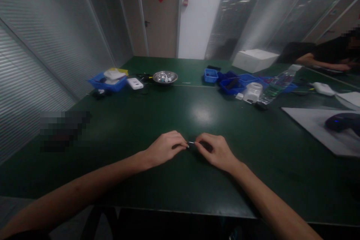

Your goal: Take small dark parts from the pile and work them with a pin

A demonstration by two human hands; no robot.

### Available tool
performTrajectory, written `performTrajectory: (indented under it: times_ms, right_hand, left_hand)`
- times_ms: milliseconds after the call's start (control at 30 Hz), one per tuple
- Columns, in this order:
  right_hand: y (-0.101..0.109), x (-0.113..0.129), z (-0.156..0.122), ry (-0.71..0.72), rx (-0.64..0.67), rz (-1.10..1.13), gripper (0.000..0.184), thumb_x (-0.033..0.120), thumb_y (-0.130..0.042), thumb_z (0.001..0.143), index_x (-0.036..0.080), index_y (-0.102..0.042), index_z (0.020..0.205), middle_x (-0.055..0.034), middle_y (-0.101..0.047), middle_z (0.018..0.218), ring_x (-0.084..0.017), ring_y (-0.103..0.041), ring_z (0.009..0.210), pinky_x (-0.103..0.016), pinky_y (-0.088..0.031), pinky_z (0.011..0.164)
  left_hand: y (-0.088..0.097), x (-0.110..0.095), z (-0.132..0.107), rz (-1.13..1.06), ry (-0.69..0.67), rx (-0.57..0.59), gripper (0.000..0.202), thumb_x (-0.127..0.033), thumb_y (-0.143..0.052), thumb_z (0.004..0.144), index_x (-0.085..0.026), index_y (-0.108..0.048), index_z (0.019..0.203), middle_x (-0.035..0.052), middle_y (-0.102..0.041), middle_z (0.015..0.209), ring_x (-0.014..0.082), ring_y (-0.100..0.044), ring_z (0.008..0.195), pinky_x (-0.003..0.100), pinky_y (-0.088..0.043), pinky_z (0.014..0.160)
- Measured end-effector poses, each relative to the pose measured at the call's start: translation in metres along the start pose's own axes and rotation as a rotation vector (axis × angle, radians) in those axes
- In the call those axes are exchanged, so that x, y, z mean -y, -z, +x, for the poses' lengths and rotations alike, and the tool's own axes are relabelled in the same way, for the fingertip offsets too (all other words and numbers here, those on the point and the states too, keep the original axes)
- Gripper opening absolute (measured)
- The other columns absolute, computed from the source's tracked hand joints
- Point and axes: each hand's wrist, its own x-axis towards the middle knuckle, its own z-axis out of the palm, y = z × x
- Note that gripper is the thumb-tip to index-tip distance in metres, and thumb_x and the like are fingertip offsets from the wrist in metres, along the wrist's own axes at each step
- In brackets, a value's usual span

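My left hand [165,147] and my right hand [215,150] rest on the dark green table [140,120], fingertips almost meeting at the middle. Both are closed in a pinch on a small thin object [191,143], with a pale tip on its left and a dark part on its right. It is too small to name. The fingers of my right hand curl over its dark end.
At the back left stand a blue tray [108,81] with pale items, a white device [135,83] and a metal bowl [165,77]. Blue bins [232,82], a water bottle [277,84] and a white box [254,60] are back right. Another person [332,54] leans there. A white sheet [317,125] lies right.
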Motion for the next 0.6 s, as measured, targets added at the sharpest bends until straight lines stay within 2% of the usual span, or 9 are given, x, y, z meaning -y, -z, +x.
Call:
performTrajectory:
  times_ms: [367, 600]
  right_hand:
    - [0.0043, -0.0038, -0.0017, -0.024, 0.069, -0.075, 0.015, 0.031, -0.056, 0.098, 0.022, -0.065, 0.091, -0.0001, -0.066, 0.079, -0.014, -0.058, 0.065, -0.026, -0.039, 0.063]
    - [0.0033, -0.0012, -0.0009, -0.013, 0.107, -0.135, 0.016, 0.031, -0.056, 0.098, 0.022, -0.067, 0.090, -0.0002, -0.066, 0.079, -0.013, -0.059, 0.065, -0.026, -0.039, 0.063]
  left_hand:
    - [0.0033, -0.0045, -0.0036, -0.044, 0.212, -0.039, 0.019, -0.021, -0.068, 0.094, -0.020, -0.064, 0.112, 0.0039, -0.065, 0.106, 0.0178, -0.061, 0.096, 0.031, -0.050, 0.083]
    - [0.0028, -0.0030, -0.0012, -0.070, 0.166, -0.029, 0.022, -0.017, -0.066, 0.093, -0.021, -0.066, 0.115, 0.0036, -0.066, 0.108, 0.0178, -0.060, 0.100, 0.031, -0.048, 0.088]
